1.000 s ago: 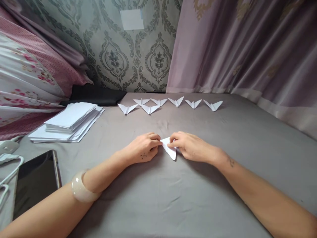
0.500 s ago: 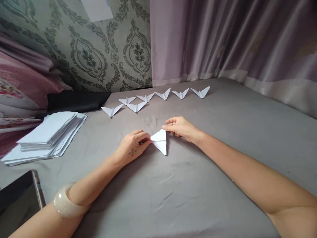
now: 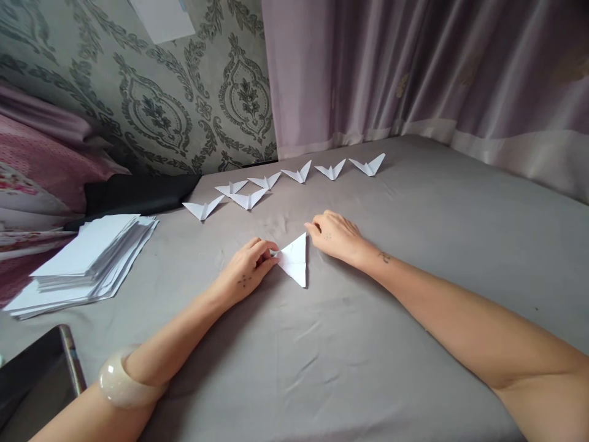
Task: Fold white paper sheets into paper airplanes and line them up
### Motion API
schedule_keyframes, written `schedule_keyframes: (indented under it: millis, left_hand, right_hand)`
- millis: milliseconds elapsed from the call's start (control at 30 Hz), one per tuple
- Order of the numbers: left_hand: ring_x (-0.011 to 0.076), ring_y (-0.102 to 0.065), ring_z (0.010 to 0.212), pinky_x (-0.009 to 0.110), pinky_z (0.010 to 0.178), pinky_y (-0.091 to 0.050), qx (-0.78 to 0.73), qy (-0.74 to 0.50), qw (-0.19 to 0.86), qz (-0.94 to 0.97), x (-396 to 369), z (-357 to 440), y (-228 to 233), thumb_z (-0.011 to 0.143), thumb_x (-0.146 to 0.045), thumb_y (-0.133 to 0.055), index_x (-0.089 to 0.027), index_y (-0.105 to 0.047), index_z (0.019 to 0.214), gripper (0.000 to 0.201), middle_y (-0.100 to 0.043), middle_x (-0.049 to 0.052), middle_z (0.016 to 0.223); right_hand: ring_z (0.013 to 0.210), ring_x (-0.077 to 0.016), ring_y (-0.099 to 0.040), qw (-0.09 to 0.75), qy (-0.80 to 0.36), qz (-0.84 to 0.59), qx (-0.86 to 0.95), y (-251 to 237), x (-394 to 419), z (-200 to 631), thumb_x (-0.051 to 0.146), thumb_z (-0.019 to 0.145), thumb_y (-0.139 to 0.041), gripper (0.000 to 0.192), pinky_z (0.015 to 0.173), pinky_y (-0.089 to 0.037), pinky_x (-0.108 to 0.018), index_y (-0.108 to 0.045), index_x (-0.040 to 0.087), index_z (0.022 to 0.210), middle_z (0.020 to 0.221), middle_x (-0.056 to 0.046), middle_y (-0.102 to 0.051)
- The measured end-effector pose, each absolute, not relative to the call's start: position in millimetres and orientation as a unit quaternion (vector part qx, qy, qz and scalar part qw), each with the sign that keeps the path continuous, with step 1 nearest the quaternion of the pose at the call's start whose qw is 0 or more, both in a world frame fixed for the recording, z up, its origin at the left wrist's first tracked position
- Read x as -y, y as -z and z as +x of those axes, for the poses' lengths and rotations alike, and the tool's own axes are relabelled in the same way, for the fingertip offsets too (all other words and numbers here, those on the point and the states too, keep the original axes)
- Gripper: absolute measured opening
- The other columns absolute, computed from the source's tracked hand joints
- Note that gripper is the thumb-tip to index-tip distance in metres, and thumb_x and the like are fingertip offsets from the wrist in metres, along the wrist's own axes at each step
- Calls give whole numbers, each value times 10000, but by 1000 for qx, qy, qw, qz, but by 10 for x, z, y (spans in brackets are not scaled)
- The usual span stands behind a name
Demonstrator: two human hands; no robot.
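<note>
A small white folded paper plane (image 3: 293, 261) lies in front of me, its wide edge to the right and a crease along its middle. My left hand (image 3: 251, 265) pinches its narrow left end between thumb and fingers. Beside the upper wing tip is my right hand (image 3: 335, 234), palm down with fingers curled closed. Whether its fingertips touch the paper or hold anything is hidden. Farther back stand several finished paper planes with raised wings, among them a front left one (image 3: 203, 209) and a far right one (image 3: 369, 165).
A stack of white paper sheets (image 3: 87, 252) lies at the left, with a black cloth or bag (image 3: 142, 195) behind it. At the lower left is a dark tablet-like device (image 3: 39, 374). Grey fabric (image 3: 368, 356) covers the surface; a patterned wall (image 3: 202, 80) and purple curtains (image 3: 368, 67) border it.
My right hand has turned palm down, its fingers curling in near the upper wing tip. The left hand keeps its pinch, and the paper lies flatter. The view has shifted slightly.
</note>
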State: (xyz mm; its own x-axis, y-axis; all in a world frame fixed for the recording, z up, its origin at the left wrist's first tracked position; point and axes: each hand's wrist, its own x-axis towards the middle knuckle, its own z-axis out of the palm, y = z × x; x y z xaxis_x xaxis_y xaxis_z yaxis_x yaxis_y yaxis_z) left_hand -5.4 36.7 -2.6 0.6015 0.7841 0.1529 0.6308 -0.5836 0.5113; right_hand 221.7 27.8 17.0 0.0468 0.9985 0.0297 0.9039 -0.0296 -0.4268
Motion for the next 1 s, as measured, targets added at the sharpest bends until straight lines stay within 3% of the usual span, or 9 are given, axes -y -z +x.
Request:
schedule_keyframes:
  millis: [133,300,400,633,800,1000]
  left_hand:
    - [133,-505,673,262,633,-438,-419,-173,243,858,-406,-61,58,910,-332,-483,-225,-608,1070,229,-572,39,909]
    - [124,-478,677,248,629,-410,-420,-171,285,844,-418,-59,19,899,-349,-503,-210,-624,1023,222,-573,25,880]
    - [116,-457,658,231,599,-383,-418,-174,316,834,-420,-60,-10,890,-378,-519,-198,-624,991,232,-571,7,823]
    - [93,-399,581,205,529,-327,-442,-178,365,800,-443,-34,-28,844,-409,-580,-170,-626,922,255,-510,-33,674]
    - [86,-389,561,203,517,-306,-453,-175,372,791,-457,-27,-37,831,-428,-595,-174,-647,912,272,-497,-41,646]
    - [81,-367,519,206,473,-263,-474,-169,368,782,-451,-14,-40,816,-452,-606,-177,-655,873,285,-493,-45,606]
  right_hand:
    - [692,-169,-564,196,-207,-694,661,-225,-281,2192,382,933,-401,339,586,-346,-263,-563,190,704,725,-66,-627]
    - [537,-106,-488,301,-430,-665,532,-257,-309,2143,440,869,-555,256,501,-333,-222,-573,187,904,588,7,-563]
    - [501,-72,-424,320,-503,-619,512,-252,-306,2156,379,780,-682,247,468,-311,-203,-605,173,894,581,40,-520]
    - [563,-71,-478,249,-491,-561,618,-191,-299,2216,236,657,-722,114,498,-337,-196,-657,166,718,651,33,-591]
    - [534,-77,-445,224,-432,-574,659,-106,-334,2237,271,618,-721,140,472,-309,-207,-638,172,673,597,41,-544]
    - [537,-75,-420,210,-461,-561,654,-154,-326,2263,295,637,-715,158,465,-284,-211,-631,169,680,608,35,-534]
